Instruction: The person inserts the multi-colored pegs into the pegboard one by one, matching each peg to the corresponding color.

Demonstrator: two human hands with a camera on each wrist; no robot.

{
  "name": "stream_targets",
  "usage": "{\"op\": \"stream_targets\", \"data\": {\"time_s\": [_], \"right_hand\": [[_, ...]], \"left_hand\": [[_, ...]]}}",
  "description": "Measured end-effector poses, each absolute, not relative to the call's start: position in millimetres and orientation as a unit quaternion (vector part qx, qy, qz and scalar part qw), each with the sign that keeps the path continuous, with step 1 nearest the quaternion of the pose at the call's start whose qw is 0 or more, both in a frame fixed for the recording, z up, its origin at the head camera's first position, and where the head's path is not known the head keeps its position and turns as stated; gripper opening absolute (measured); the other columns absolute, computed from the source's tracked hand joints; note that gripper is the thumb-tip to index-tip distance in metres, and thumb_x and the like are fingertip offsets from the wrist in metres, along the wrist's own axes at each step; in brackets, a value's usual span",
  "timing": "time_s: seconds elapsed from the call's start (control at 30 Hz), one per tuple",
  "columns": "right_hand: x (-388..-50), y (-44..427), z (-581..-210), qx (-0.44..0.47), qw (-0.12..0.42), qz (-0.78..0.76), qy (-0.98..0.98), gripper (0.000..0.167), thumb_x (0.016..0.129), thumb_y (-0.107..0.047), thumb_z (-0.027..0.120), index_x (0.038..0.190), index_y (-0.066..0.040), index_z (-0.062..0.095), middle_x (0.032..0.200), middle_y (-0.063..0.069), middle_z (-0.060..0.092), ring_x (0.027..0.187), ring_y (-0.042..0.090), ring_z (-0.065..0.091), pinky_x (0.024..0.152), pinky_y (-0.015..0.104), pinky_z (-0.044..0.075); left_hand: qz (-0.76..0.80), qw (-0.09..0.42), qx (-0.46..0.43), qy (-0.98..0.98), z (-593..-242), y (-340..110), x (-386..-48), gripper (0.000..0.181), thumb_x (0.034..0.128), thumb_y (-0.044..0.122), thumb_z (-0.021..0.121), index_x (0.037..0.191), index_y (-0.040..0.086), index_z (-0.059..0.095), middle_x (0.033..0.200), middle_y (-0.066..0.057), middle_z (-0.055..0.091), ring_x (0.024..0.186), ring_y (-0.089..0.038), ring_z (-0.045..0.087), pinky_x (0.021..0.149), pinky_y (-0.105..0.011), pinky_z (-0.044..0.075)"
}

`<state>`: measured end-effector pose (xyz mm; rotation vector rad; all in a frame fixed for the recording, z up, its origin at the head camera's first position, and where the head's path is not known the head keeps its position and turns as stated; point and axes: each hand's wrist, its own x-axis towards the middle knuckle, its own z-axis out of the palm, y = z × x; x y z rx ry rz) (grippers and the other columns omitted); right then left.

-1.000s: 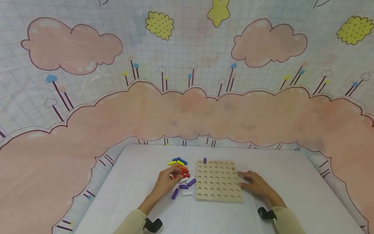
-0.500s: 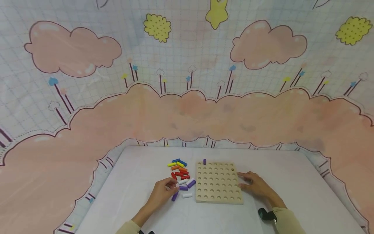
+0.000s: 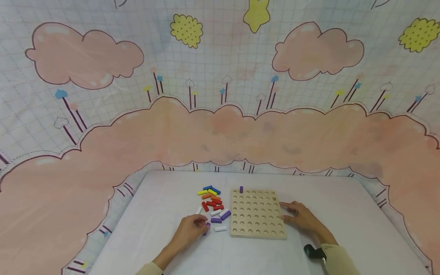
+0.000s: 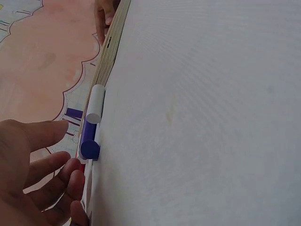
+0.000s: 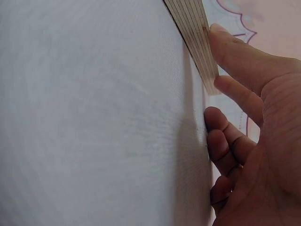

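My left hand [image 3: 190, 230] is low over the white table at the lower left of a loose peg cluster. Its thumb and fingers are apart beside a purple peg [image 3: 207, 229], partly covered by the fingertips in the head view. In the left wrist view a purple peg [image 4: 89, 148] lies just beyond the fingertips, with a gap between. My right hand [image 3: 302, 217] rests at the right edge of the wooden pegboard [image 3: 258, 233]. Its thumb and index finger touch that edge, and the remaining fingers bend loosely on the table side in the right wrist view.
One purple peg [image 3: 241, 189] stands in the board's back row. Loose pegs lie left of the board: blue [image 3: 215, 191], yellow [image 3: 202, 193], orange [image 3: 206, 196], red [image 3: 211, 204] and white [image 3: 220, 229]. A patterned cloth [image 3: 220, 133] hangs behind the table.
My left hand has drawn back from the red pegs toward the front purple peg, uncovering red, orange and white pegs. My right hand and the board stay in place.
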<state>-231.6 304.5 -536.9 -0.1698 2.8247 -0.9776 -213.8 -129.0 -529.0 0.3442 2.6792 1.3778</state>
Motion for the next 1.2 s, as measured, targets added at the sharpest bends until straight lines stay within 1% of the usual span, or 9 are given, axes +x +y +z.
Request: {"op": "stream_targets", "data": {"time_s": [0.17,0.33,0.5,0.6,0.8,0.97,1.07,1.2], "right_hand": [[-231,305,-536,-0.053,0.076,-0.327,0.940,0.061,0.084,-0.044,0.073,0.137,-0.017,0.058,0.114,0.006,0.060,0.109,0.026,0.053,0.099,0.057,0.043],[-231,303,-533,-0.062,0.074,-0.332,0.938,0.060,0.085,-0.043,0.073,0.136,-0.016,0.059,0.114,0.007,0.060,0.110,0.027,0.054,0.099,0.058,0.043],[-231,303,-532,-0.066,0.071,-0.331,0.939,0.060,0.084,-0.043,0.073,0.136,-0.016,0.059,0.113,0.006,0.061,0.109,0.027,0.054,0.099,0.057,0.043],[-231,303,-532,-0.058,0.073,-0.332,0.938,0.060,0.084,-0.044,0.073,0.136,-0.017,0.059,0.114,0.005,0.060,0.110,0.027,0.054,0.100,0.058,0.042],[-232,304,-532,-0.057,0.074,-0.335,0.937,0.061,0.083,-0.044,0.074,0.136,-0.017,0.059,0.112,0.004,0.060,0.108,0.025,0.053,0.099,0.056,0.043],[-232,306,-535,-0.088,0.051,-0.322,0.941,0.060,0.085,-0.044,0.072,0.135,-0.013,0.060,0.110,0.006,0.061,0.104,0.024,0.054,0.093,0.052,0.046],[-232,307,-538,-0.094,0.044,-0.314,0.944,0.059,0.085,-0.045,0.071,0.135,-0.013,0.060,0.109,0.005,0.061,0.103,0.023,0.054,0.091,0.050,0.046],[-233,307,-539,-0.083,0.054,-0.319,0.943,0.060,0.084,-0.046,0.072,0.135,-0.016,0.060,0.111,0.004,0.061,0.106,0.023,0.055,0.095,0.052,0.045]], "left_hand": [[0.432,0.065,0.116,0.892,-530,-127,-216,0.026,0.0806,0.021,0.080,0.100,0.007,0.071,0.084,0.003,0.066,0.075,-0.010,0.056,0.063,-0.018,0.047],[0.404,0.061,0.111,0.906,-528,-124,-216,0.022,0.0793,0.021,0.081,0.095,0.009,0.071,0.080,0.004,0.063,0.071,-0.010,0.052,0.060,-0.018,0.042],[0.379,0.056,0.108,0.917,-528,-121,-216,0.021,0.0783,0.020,0.081,0.093,0.010,0.071,0.078,0.006,0.063,0.070,-0.008,0.050,0.058,-0.019,0.039],[0.371,0.051,0.112,0.920,-528,-120,-217,0.018,0.0786,0.017,0.081,0.093,0.009,0.072,0.077,0.006,0.064,0.070,-0.008,0.052,0.059,-0.019,0.040],[0.367,0.044,0.119,0.921,-529,-121,-217,0.015,0.0802,0.014,0.078,0.093,0.009,0.073,0.078,0.006,0.065,0.071,-0.006,0.054,0.061,-0.018,0.043],[0.388,0.024,0.125,0.913,-527,-125,-216,0.013,0.0816,0.012,0.076,0.094,0.010,0.072,0.082,0.005,0.066,0.072,-0.005,0.055,0.064,-0.017,0.046],[0.403,0.013,0.128,0.906,-525,-128,-217,0.014,0.0812,0.010,0.076,0.094,0.010,0.071,0.083,0.004,0.067,0.073,-0.006,0.055,0.064,-0.017,0.048],[0.417,0.007,0.119,0.901,-521,-131,-219,0.018,0.0806,0.010,0.077,0.097,0.008,0.071,0.085,0.002,0.068,0.076,-0.008,0.056,0.063,-0.018,0.048]]}}
